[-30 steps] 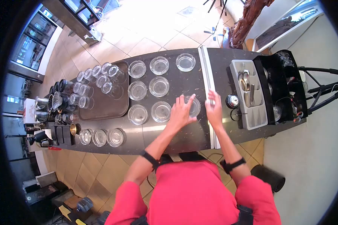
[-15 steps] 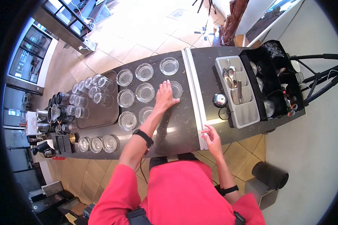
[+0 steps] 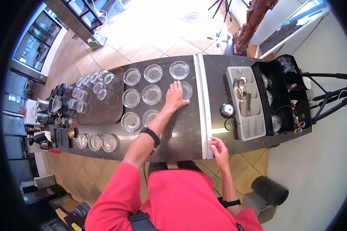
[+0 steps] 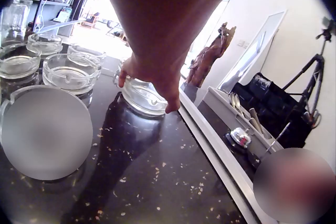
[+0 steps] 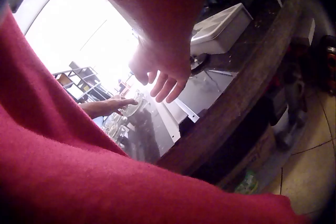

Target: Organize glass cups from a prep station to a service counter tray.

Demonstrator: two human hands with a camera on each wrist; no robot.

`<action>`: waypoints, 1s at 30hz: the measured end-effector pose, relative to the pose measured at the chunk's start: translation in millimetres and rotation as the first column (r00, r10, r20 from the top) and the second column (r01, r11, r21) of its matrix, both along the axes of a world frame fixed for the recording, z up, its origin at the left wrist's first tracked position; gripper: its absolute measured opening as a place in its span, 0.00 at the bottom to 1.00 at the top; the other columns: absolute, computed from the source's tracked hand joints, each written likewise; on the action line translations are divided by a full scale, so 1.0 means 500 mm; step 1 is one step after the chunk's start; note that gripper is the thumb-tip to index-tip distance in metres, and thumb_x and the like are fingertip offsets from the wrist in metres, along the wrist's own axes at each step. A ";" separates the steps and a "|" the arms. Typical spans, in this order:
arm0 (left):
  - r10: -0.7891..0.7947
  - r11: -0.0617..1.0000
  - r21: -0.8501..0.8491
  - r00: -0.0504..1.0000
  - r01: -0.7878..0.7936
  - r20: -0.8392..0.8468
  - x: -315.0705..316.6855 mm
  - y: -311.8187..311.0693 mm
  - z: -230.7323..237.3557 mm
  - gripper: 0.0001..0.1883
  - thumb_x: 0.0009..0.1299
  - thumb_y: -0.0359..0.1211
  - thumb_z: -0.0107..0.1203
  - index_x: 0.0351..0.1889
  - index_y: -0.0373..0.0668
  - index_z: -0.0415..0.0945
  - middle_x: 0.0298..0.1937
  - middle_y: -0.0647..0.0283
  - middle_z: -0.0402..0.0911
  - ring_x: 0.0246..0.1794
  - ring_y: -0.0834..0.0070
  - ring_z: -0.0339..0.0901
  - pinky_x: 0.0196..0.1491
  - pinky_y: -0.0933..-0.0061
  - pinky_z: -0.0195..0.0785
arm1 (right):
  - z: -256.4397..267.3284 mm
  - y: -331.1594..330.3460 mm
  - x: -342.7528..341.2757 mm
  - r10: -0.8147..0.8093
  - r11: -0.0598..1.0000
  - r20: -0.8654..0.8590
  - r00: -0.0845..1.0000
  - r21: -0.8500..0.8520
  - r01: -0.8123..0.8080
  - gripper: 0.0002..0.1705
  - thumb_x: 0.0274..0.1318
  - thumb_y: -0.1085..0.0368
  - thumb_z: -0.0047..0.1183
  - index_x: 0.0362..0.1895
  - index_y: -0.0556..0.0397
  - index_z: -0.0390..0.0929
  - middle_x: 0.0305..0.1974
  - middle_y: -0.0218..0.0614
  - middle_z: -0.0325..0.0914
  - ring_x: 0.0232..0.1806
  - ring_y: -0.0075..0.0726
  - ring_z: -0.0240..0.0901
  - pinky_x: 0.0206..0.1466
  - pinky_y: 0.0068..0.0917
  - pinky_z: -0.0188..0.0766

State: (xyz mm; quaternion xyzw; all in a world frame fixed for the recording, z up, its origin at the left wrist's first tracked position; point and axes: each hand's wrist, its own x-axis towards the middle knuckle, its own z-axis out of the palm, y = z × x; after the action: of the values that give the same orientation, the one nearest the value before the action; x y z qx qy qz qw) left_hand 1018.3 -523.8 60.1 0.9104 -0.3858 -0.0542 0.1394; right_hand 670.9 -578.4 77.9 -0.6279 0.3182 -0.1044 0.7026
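Just left of the silver rail [image 3: 203,104] across the counter [image 3: 185,142], a round, clear glass ashtray [image 3: 187,89], notched at the rim and level at the counter's surface. Over it, on the same side of the rail, the left hand [image 3: 175,98], palm down, with the fingers [image 3: 176,87] pinching the ashtray against the thumb: thumb on the side toward the rail, fingertips on the side away from it. Beside the rail's near end, the right hand [image 3: 219,150], fingers loosely bent and slightly apart; touching the rail or not, impossible to tell.

Left of the rail's far half, a second ashtray [image 3: 179,70] of the same kind. Farther left of the rail, six similar ashtrays [image 3: 152,94] in two columns of three, one partly behind the left forearm. Farther left still, a brown tray [image 3: 104,115] with a cluster of drinking glasses [image 3: 101,94]; well left of the rail's near half, a short row of three round glass pieces [image 3: 95,142].

Right of the rail, nearest to it, a silver bell [image 3: 227,110]; next out, a grey cutlery tray [image 3: 254,127] with spoons [image 3: 241,86]; farthest right, a black organiser [image 3: 280,88] with orange-handled scissors [image 3: 300,126].
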 end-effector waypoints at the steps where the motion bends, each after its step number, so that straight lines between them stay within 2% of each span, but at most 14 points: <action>1: 0.010 1.000 0.000 1.000 -0.010 0.008 0.002 0.004 0.001 0.61 0.46 0.49 0.77 0.72 0.25 0.55 0.69 0.45 0.64 0.68 0.53 0.64 0.66 0.54 0.66 | 0.000 -0.003 0.004 0.016 1.000 0.002 1.000 -0.002 -0.016 0.24 0.65 0.74 0.48 0.65 0.57 0.70 0.46 0.34 0.79 0.45 0.27 0.76 0.54 0.26 0.73; 2: 0.017 1.000 0.011 0.999 -0.017 -0.035 0.005 0.004 0.000 0.62 0.46 0.49 0.77 0.73 0.26 0.53 0.72 0.44 0.61 0.70 0.52 0.61 0.68 0.54 0.64 | 0.000 -0.003 0.005 0.026 1.000 -0.006 1.000 -0.016 -0.026 0.24 0.65 0.74 0.48 0.65 0.57 0.70 0.46 0.34 0.79 0.45 0.27 0.76 0.53 0.26 0.73; 6: 0.019 1.000 -0.003 1.000 -0.019 -0.021 0.005 0.008 -0.008 0.62 0.48 0.48 0.77 0.75 0.31 0.51 0.73 0.44 0.59 0.73 0.50 0.59 0.70 0.53 0.63 | -0.002 0.000 0.008 0.038 0.998 -0.013 0.999 -0.055 -0.039 0.23 0.66 0.74 0.49 0.65 0.53 0.72 0.45 0.32 0.81 0.43 0.24 0.77 0.50 0.23 0.74; 9: 0.035 0.999 -0.024 0.997 -0.037 -0.062 0.003 0.020 -0.010 0.63 0.50 0.46 0.77 0.77 0.36 0.47 0.74 0.43 0.57 0.74 0.48 0.57 0.71 0.52 0.61 | -0.005 0.001 0.008 0.043 0.999 -0.007 0.999 -0.026 -0.043 0.23 0.66 0.73 0.50 0.65 0.53 0.71 0.45 0.33 0.81 0.43 0.25 0.77 0.50 0.24 0.74; 11: 0.012 0.988 -0.153 0.995 -0.027 -0.100 0.005 0.039 -0.014 0.63 0.51 0.44 0.77 0.78 0.38 0.45 0.72 0.42 0.58 0.73 0.47 0.58 0.71 0.52 0.62 | -0.008 0.005 0.011 0.051 0.998 -0.012 0.999 -0.027 -0.052 0.23 0.66 0.73 0.50 0.65 0.53 0.72 0.45 0.33 0.81 0.44 0.25 0.77 0.50 0.24 0.74; 14: -0.006 0.978 -0.205 0.983 -0.032 -0.186 0.012 0.055 -0.018 0.63 0.50 0.42 0.78 0.78 0.37 0.44 0.70 0.42 0.59 0.70 0.45 0.61 0.69 0.53 0.65 | -0.005 0.008 0.027 0.080 0.996 -0.033 0.996 -0.037 -0.081 0.23 0.66 0.73 0.50 0.65 0.53 0.72 0.45 0.34 0.81 0.45 0.26 0.78 0.51 0.25 0.74; 21: 0.015 0.978 -0.201 0.979 -0.057 -0.205 0.005 0.056 -0.019 0.63 0.50 0.42 0.78 0.78 0.37 0.44 0.68 0.40 0.60 0.67 0.44 0.65 0.67 0.54 0.68 | 0.001 0.015 0.051 0.110 0.991 -0.040 0.993 -0.073 -0.112 0.23 0.65 0.73 0.50 0.65 0.51 0.72 0.46 0.34 0.82 0.45 0.27 0.79 0.52 0.26 0.74; 23: 0.045 0.982 -0.172 0.986 -0.072 -0.160 0.007 0.056 -0.034 0.65 0.49 0.47 0.77 0.78 0.36 0.44 0.66 0.43 0.61 0.66 0.45 0.66 0.67 0.53 0.66 | 0.005 0.020 0.050 0.105 0.991 -0.064 0.992 -0.072 -0.109 0.23 0.66 0.73 0.50 0.65 0.51 0.72 0.46 0.34 0.82 0.45 0.27 0.79 0.52 0.26 0.74; 26: 0.091 0.984 -0.138 0.985 -0.111 -0.145 -0.010 0.045 0.001 0.65 0.49 0.49 0.76 0.78 0.36 0.44 0.65 0.42 0.62 0.64 0.45 0.67 0.65 0.52 0.67 | 0.002 0.022 0.043 0.116 0.989 -0.103 0.988 -0.081 -0.125 0.23 0.66 0.72 0.49 0.65 0.51 0.72 0.45 0.33 0.83 0.45 0.27 0.78 0.52 0.26 0.74; 29: 0.112 0.977 -0.161 0.981 -0.138 -0.159 -0.001 0.037 -0.016 0.66 0.49 0.50 0.76 0.79 0.38 0.43 0.64 0.40 0.62 0.62 0.45 0.68 0.63 0.50 0.67 | 0.005 0.019 0.046 0.119 0.987 -0.116 0.986 -0.096 -0.130 0.23 0.66 0.72 0.49 0.65 0.51 0.72 0.45 0.33 0.83 0.45 0.27 0.78 0.52 0.27 0.74; 30: 0.084 0.973 -0.205 0.990 -0.106 -0.111 -0.001 0.045 -0.022 0.66 0.49 0.51 0.76 0.79 0.39 0.42 0.64 0.40 0.62 0.60 0.44 0.70 0.62 0.49 0.68 | 0.009 0.028 0.044 0.121 0.986 -0.120 0.985 -0.097 -0.133 0.23 0.66 0.72 0.49 0.65 0.51 0.72 0.45 0.33 0.82 0.45 0.28 0.78 0.53 0.27 0.74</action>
State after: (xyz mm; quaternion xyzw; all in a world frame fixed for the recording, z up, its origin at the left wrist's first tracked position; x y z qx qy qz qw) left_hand 1017.6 -501.4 49.1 0.9041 -0.3377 -0.0528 0.2566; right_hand 692.9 -564.2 82.2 -0.6879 0.3112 -0.0400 0.6545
